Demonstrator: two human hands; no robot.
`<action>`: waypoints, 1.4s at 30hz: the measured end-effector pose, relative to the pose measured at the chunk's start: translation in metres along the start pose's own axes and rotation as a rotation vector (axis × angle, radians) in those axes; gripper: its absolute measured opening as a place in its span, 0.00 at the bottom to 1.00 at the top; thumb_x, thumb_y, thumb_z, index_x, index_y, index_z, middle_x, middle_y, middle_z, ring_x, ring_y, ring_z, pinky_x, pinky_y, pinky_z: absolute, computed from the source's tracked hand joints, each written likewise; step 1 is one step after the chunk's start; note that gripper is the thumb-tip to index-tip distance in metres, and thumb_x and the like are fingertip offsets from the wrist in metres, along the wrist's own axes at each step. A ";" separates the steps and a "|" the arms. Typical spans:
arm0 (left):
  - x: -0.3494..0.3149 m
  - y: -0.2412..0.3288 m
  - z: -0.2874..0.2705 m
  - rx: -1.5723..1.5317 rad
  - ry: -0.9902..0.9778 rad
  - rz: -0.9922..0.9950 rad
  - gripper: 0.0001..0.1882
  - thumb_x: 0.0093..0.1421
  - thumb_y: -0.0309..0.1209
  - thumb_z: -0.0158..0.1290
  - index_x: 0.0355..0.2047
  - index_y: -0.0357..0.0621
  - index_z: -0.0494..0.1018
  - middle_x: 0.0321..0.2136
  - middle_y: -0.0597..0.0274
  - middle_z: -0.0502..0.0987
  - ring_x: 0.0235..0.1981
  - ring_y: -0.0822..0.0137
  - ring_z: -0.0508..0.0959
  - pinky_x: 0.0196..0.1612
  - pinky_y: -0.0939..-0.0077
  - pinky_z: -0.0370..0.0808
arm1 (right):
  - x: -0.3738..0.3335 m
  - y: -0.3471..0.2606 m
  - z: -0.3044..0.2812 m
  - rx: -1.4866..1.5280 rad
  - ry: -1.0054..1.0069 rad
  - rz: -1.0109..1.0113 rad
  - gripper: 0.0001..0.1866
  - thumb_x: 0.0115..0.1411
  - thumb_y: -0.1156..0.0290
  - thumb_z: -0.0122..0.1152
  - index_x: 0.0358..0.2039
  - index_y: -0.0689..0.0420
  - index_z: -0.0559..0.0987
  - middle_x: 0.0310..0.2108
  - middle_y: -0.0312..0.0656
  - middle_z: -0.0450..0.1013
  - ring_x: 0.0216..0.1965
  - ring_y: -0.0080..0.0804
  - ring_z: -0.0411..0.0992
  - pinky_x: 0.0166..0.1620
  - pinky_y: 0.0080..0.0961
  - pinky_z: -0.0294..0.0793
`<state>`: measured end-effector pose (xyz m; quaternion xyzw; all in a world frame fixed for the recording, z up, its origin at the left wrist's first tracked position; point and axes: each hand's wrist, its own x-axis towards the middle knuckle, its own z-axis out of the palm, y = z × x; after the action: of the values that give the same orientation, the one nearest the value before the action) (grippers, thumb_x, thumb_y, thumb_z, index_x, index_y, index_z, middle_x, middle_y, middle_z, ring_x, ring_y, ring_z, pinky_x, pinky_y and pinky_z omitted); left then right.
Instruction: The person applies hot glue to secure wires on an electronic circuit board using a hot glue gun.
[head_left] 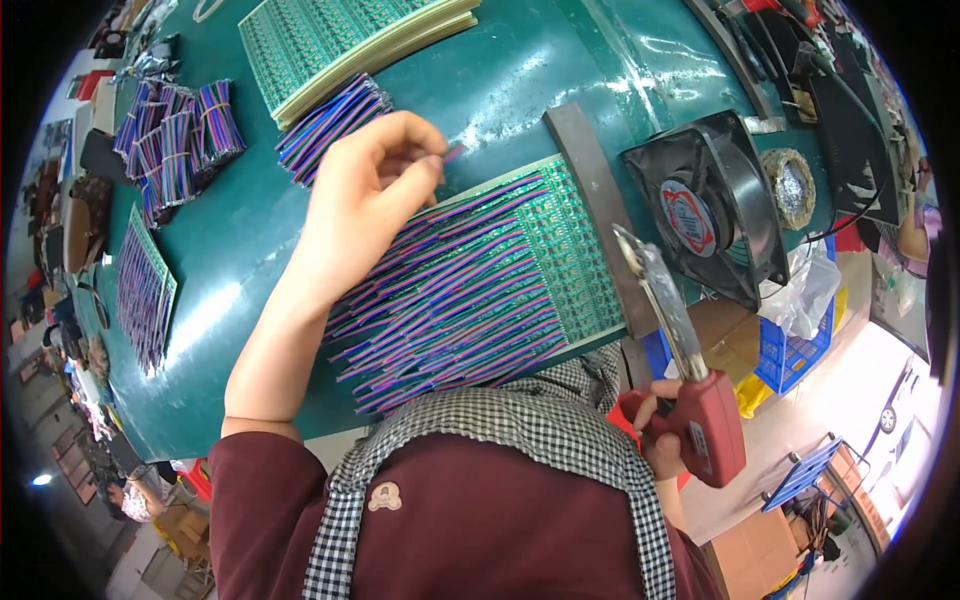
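Note:
My left hand is above the far edge of a green circuit board panel. Its fingers are pinched on a thin ribbon wire, of which just a short end shows past the fingertips. Rows of blue, red and black ribbon wires lie across the panel and trail off its left side. At the lower right, my right hand is wrapped round the red handle of a soldering gun. The gun's metal tip points up and left, close to the dark metal bar along the panel's right side.
Loose ribbon wires lie beyond my left hand, beside stacked circuit panels. Bundled wires and a wired panel are at the left. A black fan and a solder roll stand right, above a blue crate.

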<state>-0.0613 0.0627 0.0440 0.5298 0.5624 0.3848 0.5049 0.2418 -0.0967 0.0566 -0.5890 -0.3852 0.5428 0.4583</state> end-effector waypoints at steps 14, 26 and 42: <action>-0.007 -0.031 0.058 0.705 -0.096 0.676 0.15 0.48 0.23 0.54 0.38 0.34 0.74 0.32 0.57 0.73 0.32 0.59 0.76 0.35 0.68 0.75 | 0.021 0.030 -0.003 -0.081 -0.021 -0.157 0.23 0.53 0.70 0.62 0.46 0.71 0.69 0.24 0.42 0.74 0.23 0.27 0.72 0.33 0.21 0.71; -0.006 -0.032 0.064 0.808 -0.062 0.748 0.18 0.41 0.19 0.56 0.37 0.30 0.76 0.33 0.54 0.73 0.29 0.61 0.74 0.30 0.72 0.73 | 0.033 0.039 -0.020 -0.515 -0.214 -0.194 0.31 0.54 0.63 0.65 0.51 0.70 0.67 0.24 0.40 0.74 0.25 0.26 0.73 0.33 0.21 0.71; -0.006 -0.033 0.066 0.792 -0.033 0.714 0.18 0.42 0.19 0.58 0.37 0.31 0.76 0.32 0.54 0.72 0.29 0.61 0.75 0.30 0.72 0.73 | 0.036 0.042 -0.023 -0.431 -0.327 -0.234 0.38 0.56 0.66 0.65 0.60 0.69 0.58 0.33 0.46 0.77 0.25 0.30 0.76 0.30 0.21 0.74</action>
<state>-0.0036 0.0451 0.0003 0.8442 0.4414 0.2827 0.1127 0.2663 -0.0774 0.0058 -0.5291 -0.6255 0.4796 0.3141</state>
